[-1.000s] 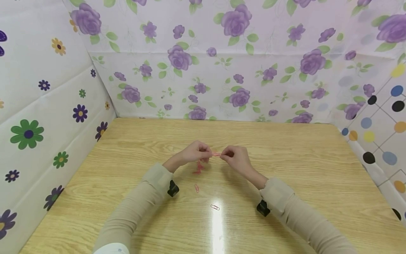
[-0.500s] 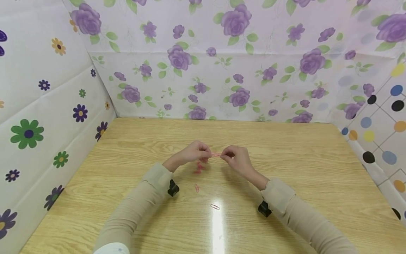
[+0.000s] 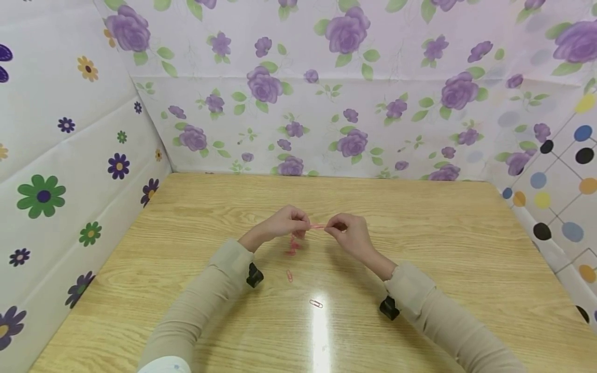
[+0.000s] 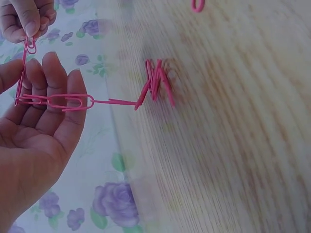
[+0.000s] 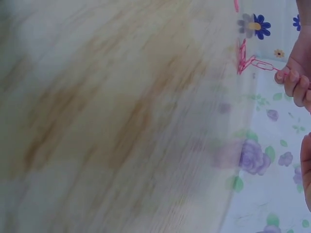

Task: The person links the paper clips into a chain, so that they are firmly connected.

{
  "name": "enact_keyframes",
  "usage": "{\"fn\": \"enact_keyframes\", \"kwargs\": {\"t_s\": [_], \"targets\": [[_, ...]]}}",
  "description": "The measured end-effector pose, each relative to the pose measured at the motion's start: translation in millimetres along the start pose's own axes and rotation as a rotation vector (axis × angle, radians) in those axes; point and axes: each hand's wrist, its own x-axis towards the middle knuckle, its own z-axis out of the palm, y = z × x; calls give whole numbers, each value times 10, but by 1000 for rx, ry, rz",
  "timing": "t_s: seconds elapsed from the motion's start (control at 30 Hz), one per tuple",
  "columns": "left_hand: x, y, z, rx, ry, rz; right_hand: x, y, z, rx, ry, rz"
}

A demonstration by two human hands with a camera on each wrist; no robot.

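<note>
A chain of pink paper clips [image 4: 77, 101] runs across the fingers of my left hand [image 3: 289, 221], whose thumb and forefinger pinch it. From there its lower part hangs down to the table, where several linked clips [image 4: 158, 80] lie bunched in a zigzag. My right hand [image 3: 351, 233] pinches the clip [image 4: 31, 46] at the other end between thumb and fingertips. Between the two hands a short stretch of the chain [image 3: 317, 226] is held nearly straight and level above the table. In the right wrist view the right hand [image 5: 307, 167] shows only at the edge.
Two loose pink paper clips lie on the wooden table [image 3: 210, 207]: one clip [image 3: 289, 275] below the left hand, another clip [image 3: 316, 304] nearer the front beside a light reflection. A flowered cloth [image 3: 308, 103] stands behind the table, with patterned cloths at both sides.
Both hands keep their pinch on the chain. The left hand has shifted very slightly left, and the stretch between the hands looks thinner and straighter.
</note>
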Motion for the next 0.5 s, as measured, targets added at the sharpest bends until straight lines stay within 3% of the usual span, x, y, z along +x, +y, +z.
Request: {"fn": "enact_keyframes", "kwargs": {"t_s": [0.5], "targets": [[20,88,2,15,-60,5,-17,15,-53,66,18,53]]}}
